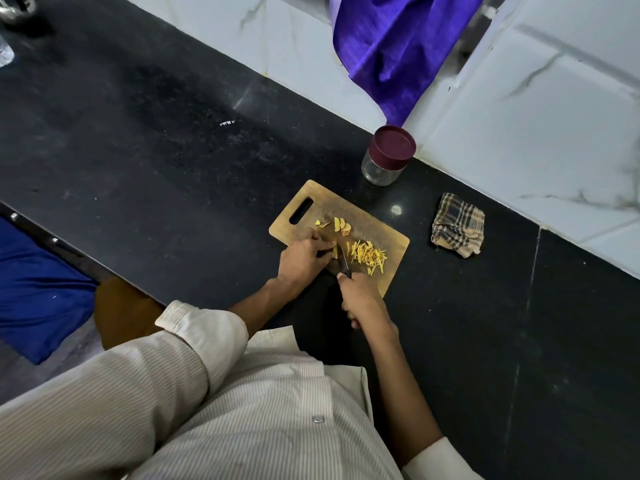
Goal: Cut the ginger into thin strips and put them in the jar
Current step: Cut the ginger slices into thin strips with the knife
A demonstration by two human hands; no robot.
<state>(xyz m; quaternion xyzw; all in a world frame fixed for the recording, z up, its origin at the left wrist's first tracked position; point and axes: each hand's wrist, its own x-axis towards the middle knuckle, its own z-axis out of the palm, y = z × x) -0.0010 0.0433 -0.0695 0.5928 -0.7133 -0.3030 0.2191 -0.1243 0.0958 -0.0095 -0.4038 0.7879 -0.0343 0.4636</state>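
Ginger slices (334, 250) sit pinched under our left hand (304, 259) on the board (391, 233), w/ knife (344, 260) gripped by right hand (362, 301) just at 3 o'clock, blade running 12-to-6 beside fingertips.

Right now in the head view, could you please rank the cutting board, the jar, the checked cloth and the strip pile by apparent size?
1. Cutting board
2. Jar and checked cloth: look alike, unranked
3. Strip pile

We are seeing a folded checked cloth (458, 225) lying on the black worktop (156, 140), near the white tiled wall (540, 109). A purple fabric (398, 46) is hanging down against that wall, and a blue fabric (33, 292) is showing below the worktop's near edge.
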